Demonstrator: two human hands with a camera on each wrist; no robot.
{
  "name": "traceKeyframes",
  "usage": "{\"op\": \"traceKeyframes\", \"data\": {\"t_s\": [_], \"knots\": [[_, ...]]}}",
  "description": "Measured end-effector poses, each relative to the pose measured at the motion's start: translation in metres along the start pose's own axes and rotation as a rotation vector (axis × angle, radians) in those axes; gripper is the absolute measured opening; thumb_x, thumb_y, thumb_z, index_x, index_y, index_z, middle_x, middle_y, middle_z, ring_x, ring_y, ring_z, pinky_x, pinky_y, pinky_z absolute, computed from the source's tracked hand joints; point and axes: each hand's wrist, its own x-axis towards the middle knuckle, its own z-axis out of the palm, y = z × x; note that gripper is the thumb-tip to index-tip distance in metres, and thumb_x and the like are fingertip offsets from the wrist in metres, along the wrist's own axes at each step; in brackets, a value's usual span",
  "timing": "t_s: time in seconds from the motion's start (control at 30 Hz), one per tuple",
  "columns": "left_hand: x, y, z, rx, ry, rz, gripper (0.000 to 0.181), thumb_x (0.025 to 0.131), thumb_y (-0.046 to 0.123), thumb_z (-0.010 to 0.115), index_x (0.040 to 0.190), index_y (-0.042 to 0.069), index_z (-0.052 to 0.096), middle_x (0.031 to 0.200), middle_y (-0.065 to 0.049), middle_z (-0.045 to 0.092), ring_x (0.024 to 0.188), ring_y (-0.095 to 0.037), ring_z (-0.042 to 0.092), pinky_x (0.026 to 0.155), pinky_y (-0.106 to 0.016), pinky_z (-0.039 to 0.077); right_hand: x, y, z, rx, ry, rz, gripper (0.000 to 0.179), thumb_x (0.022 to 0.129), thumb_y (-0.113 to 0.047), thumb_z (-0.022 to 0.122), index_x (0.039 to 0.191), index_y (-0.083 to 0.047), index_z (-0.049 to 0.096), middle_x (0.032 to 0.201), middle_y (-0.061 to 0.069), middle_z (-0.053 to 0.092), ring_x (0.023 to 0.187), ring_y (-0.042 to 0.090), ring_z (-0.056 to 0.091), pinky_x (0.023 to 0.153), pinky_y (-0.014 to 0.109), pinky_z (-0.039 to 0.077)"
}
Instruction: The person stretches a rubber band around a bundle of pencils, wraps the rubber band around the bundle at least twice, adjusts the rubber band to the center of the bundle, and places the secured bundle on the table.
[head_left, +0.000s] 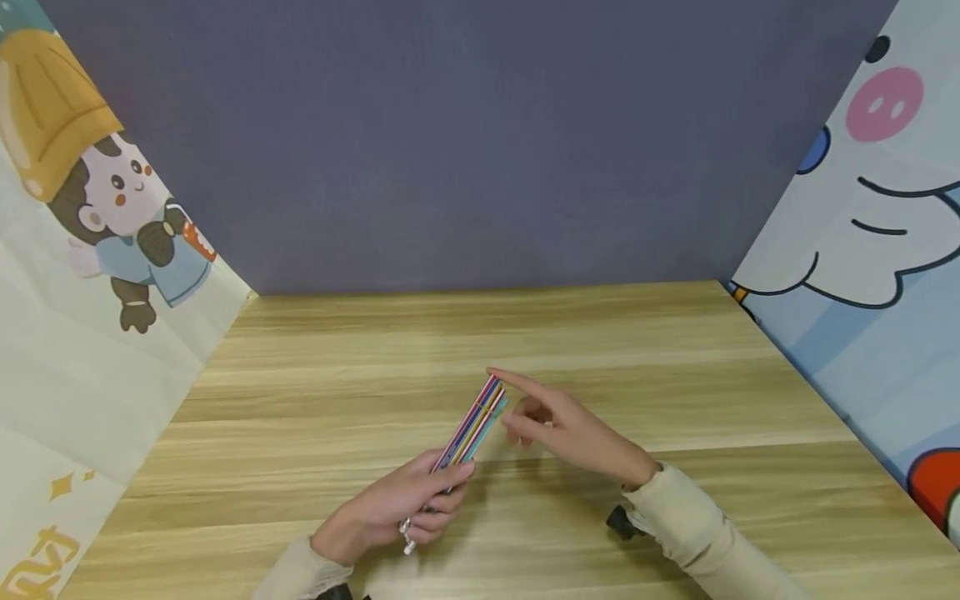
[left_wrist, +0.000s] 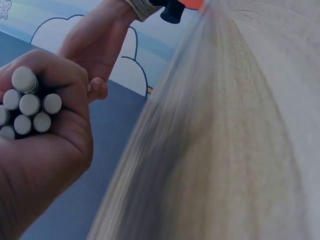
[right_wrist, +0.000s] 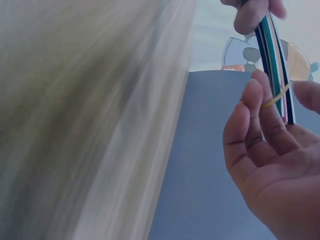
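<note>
Gripping a bundle of slim, multicoloured, pen-like sticks (head_left: 476,421), the left hand (head_left: 408,502) curls its fingers round the lower part, thumb along the near side. The bundle is above the wood-grain desk (head_left: 322,375), slanting from 7 o'clock at the grip to 1 o'clock at its free end; seen from the left wrist, its round, pale butts cluster inside the fist. The right hand (head_left: 568,429), at 3 o'clock from the bundle, stretches its index finger to touch that free end, the other fingers loosely bent just beside it. A thin yellow band (right_wrist: 277,97) crosses the sticks near there; whether those fingers catch it cannot be told. A silvery trinket (head_left: 407,535) hangs at the left hand's fingers. A dark panel (head_left: 480,150) stands at 12 o'clock, with a yellow-hatted cartoon figure (head_left: 123,187) at 10 o'clock and a pink-snouted one (head_left: 885,104) at 2 o'clock.
</note>
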Motion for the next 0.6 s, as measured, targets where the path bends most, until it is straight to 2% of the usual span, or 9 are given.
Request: {"op": "traceKeyframes", "data": {"t_s": [0.07,0.13,0.2,0.33,0.4,0.47,0.53,0.6], "knots": [[-0.0003,0.0011,-0.0003,-0.014,0.003,0.011,0.015,0.111,0.025,0.034,0.105,0.011,0.038,0.061,0.011,0.031,0.041,0.003,0.031,0.034,-0.014,0.023,0.0002,-0.0023,-0.0023,0.006,0.020,0.005,0.057,0.102,-0.023,0.059,0.152,-0.039,0.034,0.086,0.001,0.066,0.074,0.024,0.063,0.065,0.037,0.055],[-0.0009,0.0029,-0.0003,-0.034,0.014,0.038,0.016,0.111,0.025,0.034,0.105,0.011,0.039,0.061,0.011,0.031,0.042,0.003,0.031,0.033,-0.013,0.024,0.0007,-0.0028,-0.0040,0.046,0.061,-0.012,0.052,0.100,-0.021,0.063,0.146,-0.032,0.042,0.088,0.005,0.065,0.078,0.026,0.062,0.071,0.037,0.054],[-0.0011,0.0048,-0.0002,-0.054,0.038,0.067,0.017,0.111,0.026,0.034,0.105,0.011,0.039,0.061,0.011,0.031,0.041,0.003,0.032,0.033,-0.012,0.024,0.0013,-0.0014,-0.0045,0.067,0.122,-0.046,0.041,0.098,-0.018,0.067,0.134,-0.024,0.050,0.089,0.006,0.062,0.081,0.024,0.060,0.077,0.036,0.052],[-0.0007,0.0070,0.0009,-0.075,0.088,0.068,0.019,0.110,0.030,0.037,0.105,0.011,0.038,0.061,0.011,0.032,0.041,0.004,0.033,0.032,-0.012,0.025,0.0010,0.0009,-0.0054,0.174,0.267,-0.144,0.016,0.094,-0.005,0.068,0.108,-0.009,0.062,0.095,0.007,0.062,0.091,0.022,0.058,0.090,0.036,0.048],[-0.0001,0.0068,0.0014,-0.083,0.097,0.064,0.020,0.110,0.030,0.037,0.105,0.011,0.038,0.061,0.011,0.033,0.041,0.004,0.034,0.033,-0.012,0.026,0.0006,-0.0007,-0.0058,0.280,0.337,-0.207,0.008,0.093,0.003,0.066,0.096,-0.004,0.064,0.097,0.008,0.064,0.092,0.021,0.058,0.086,0.031,0.049],[0.0002,0.0067,0.0021,-0.095,0.092,0.082,0.019,0.110,0.029,0.036,0.106,0.011,0.038,0.061,0.011,0.032,0.041,0.003,0.034,0.033,-0.012,0.027,0.0002,-0.0034,-0.0053,0.407,0.360,-0.278,0.008,0.091,0.010,0.062,0.089,0.001,0.062,0.096,0.011,0.066,0.089,0.022,0.060,0.074,0.027,0.052],[0.0004,0.0066,0.0027,-0.103,0.081,0.116,0.017,0.111,0.027,0.033,0.106,0.012,0.038,0.061,0.012,0.031,0.042,0.003,0.033,0.033,-0.011,0.026,-0.0002,-0.0060,-0.0029,0.457,0.334,-0.323,0.011,0.091,0.011,0.058,0.086,0.002,0.061,0.091,0.013,0.067,0.081,0.019,0.062,0.061,0.024,0.050],[0.0004,0.0069,0.0030,-0.109,0.066,0.156,0.016,0.111,0.025,0.031,0.104,0.013,0.038,0.061,0.012,0.030,0.042,0.003,0.031,0.033,-0.011,0.025,-0.0004,-0.0072,0.0013,0.426,0.271,-0.334,0.013,0.091,0.012,0.055,0.088,0.001,0.062,0.082,0.013,0.066,0.068,0.016,0.059,0.051,0.025,0.046]]}}
